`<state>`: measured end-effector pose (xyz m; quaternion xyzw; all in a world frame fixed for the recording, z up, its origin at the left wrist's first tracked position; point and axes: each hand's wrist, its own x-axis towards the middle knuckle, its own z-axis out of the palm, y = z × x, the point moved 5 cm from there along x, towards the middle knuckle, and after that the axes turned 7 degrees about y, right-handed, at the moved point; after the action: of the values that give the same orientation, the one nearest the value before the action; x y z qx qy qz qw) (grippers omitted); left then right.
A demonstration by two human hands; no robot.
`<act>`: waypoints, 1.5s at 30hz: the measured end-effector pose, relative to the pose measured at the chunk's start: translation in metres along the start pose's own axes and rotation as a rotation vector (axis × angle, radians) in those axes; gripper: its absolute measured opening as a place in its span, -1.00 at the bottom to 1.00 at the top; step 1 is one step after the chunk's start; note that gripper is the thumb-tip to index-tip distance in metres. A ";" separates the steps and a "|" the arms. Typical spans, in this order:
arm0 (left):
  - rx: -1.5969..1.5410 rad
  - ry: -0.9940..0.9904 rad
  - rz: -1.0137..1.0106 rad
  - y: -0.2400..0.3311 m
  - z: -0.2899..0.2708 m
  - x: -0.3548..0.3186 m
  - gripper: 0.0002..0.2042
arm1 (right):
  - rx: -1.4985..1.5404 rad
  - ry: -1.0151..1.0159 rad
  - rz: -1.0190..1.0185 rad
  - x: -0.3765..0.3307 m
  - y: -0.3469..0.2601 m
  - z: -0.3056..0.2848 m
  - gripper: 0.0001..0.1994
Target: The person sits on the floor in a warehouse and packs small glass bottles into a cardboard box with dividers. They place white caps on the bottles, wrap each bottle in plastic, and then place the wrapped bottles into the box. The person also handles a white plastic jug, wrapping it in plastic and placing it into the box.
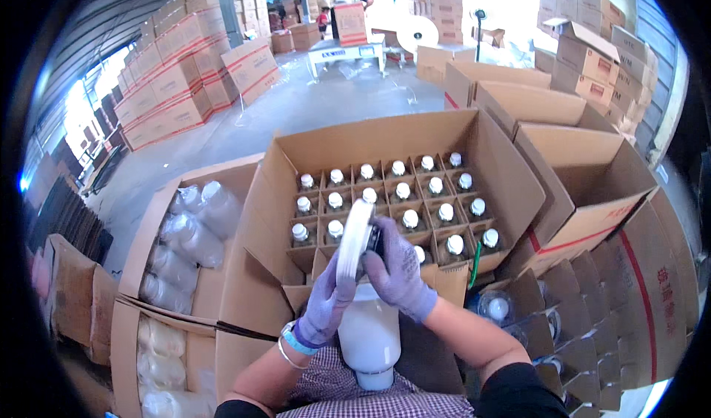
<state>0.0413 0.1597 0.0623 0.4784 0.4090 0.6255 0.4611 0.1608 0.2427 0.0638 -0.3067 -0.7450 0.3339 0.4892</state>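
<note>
Both my hands wear lavender gloves and are raised above the near side of an open carton [385,133]. My left hand [324,307] grips the lower edge of a white disc-shaped thing [354,244], seen nearly edge-on. My right hand [400,273] closes around a dark part at the disc's right side. Just below my hands is a large, whitish, bottle-shaped container [369,336], its narrow end toward me. Inside the carton, cardboard dividers separate several bottles with white caps [403,191]. My hands hide some of the near compartments.
Left of the carton, open boxes [244,270] hold clear bottles in plastic [194,239]. To the right are open cartons [585,166] and a divided box with clear bottles [495,307]. A green strip [475,265] hangs at the near flap. Carton stacks [174,77] stand farther off.
</note>
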 end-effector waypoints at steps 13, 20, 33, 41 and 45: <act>0.450 -0.059 0.153 -0.030 -0.054 0.018 -0.45 | 0.105 -0.014 0.289 -0.006 0.104 -0.043 -0.67; 0.490 -0.323 -0.063 -0.072 -0.060 0.024 -0.38 | 0.499 -0.306 0.237 -0.056 0.105 0.001 -0.60; 0.422 -0.246 0.063 -0.080 -0.070 -0.013 -0.32 | 0.595 -0.231 0.329 -0.087 0.095 0.018 -0.64; 0.997 -0.281 0.376 -0.017 0.008 -0.022 -0.47 | 1.005 -0.213 0.720 -0.086 0.096 0.036 -0.51; 1.142 -0.081 -0.154 -0.163 -0.170 -0.035 -0.60 | 0.257 -0.318 0.220 -0.113 0.025 -0.013 -0.60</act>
<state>-0.0901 0.1529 -0.1358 0.6437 0.6976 0.2513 0.1893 0.2144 0.1711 -0.0114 -0.2648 -0.7262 0.5216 0.3612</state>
